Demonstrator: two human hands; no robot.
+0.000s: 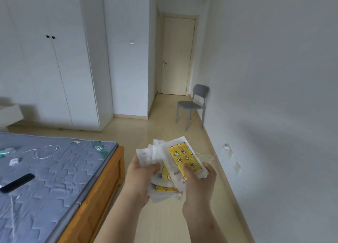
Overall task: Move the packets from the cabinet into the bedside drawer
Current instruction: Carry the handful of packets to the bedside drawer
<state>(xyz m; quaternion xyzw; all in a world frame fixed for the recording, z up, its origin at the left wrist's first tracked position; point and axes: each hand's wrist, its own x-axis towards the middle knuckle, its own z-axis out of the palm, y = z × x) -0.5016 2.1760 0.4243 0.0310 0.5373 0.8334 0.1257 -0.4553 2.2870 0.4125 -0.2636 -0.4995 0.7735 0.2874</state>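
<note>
A stack of several clear packets [180, 156] with yellow patterned contents is held in front of me, above the floor beside the bed. My left hand [140, 177] grips the stack from the left, thumb on top. My right hand [200, 180] holds it from the right, thumb pressed on the top yellow packet. The white cabinet [54, 69] stands at the far left with its doors closed. At the left edge, an open white drawer [10, 113] juts out, blurred.
A bed with a grey mattress [54, 169] and wooden frame [102, 191] fills the lower left; a black phone [17, 182], cables and small items lie on it. A grey chair [193, 105] stands by the right wall near a closed door [176, 56]. A white cable [206, 157] lies on the floor.
</note>
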